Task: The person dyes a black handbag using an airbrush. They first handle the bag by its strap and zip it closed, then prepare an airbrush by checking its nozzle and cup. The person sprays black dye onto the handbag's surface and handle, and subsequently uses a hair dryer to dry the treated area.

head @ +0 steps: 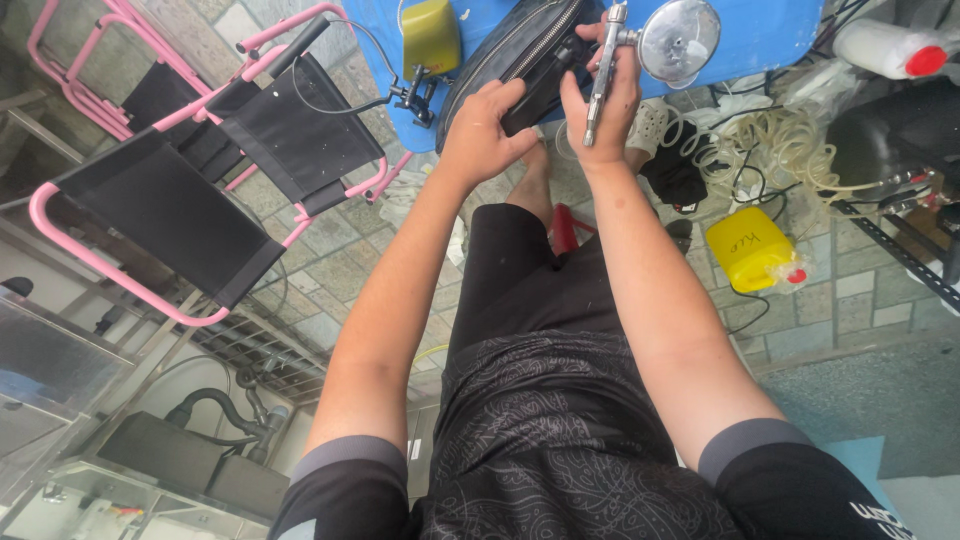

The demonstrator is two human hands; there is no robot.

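Right up against the black zippered bag point(520, 55), whose long axis slants up to the right, the left hand point(480, 130) grips its lower edge, while the right hand point(610, 95), just right of it, holds a metal spray gun point(640, 50) upright.

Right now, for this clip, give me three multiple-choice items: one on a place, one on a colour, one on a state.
1. Where does the yellow jerrycan stand?
A. on the paved floor
B. on the folding chair
C. in the person's lap

2. What colour is the frame of the folding chair?
A. green
B. pink
C. white

3. What is the right hand doing?
A. hanging empty
B. resting on a knee
C. gripping a metal spray gun

Answers: 1 A, it stands on the stone paving right of the legs. 2 B, the tubes are pink. 3 C, fingers wrap the gun while the left hand grips the black bag.
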